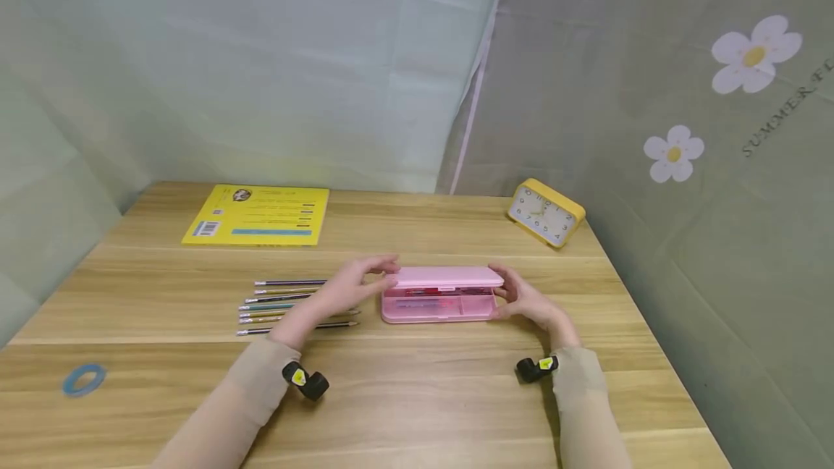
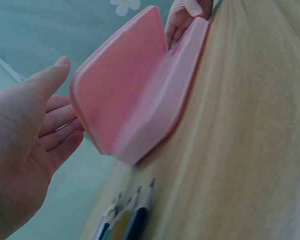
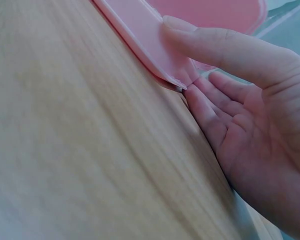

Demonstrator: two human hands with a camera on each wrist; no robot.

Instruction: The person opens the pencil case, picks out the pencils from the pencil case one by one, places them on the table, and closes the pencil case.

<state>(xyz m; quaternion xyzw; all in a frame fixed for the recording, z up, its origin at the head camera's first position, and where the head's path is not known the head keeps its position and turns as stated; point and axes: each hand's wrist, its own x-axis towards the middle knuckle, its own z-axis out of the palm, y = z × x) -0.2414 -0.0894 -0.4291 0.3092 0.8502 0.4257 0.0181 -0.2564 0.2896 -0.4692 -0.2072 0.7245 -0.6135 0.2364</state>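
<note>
A pink pencil case (image 1: 426,315) lies on the table with its lid (image 1: 449,277) partly raised. Through the gap show a red pen (image 1: 423,292) and a clear-and-pink item in the front compartment. My left hand (image 1: 355,284) is at the lid's left end; in the left wrist view its fingers (image 2: 62,122) reach behind the lid, thumb apart from it. My right hand (image 1: 524,299) holds the case's right end, the thumb (image 3: 180,27) against the front wall and the fingers round the end.
Several pencils (image 1: 250,332) lie side by side left of the case, partly under my left forearm. A yellow book (image 1: 267,212) sits at the back left, a yellow alarm clock (image 1: 546,214) at the back right. A blue ring of tape (image 1: 84,380) is at the far left.
</note>
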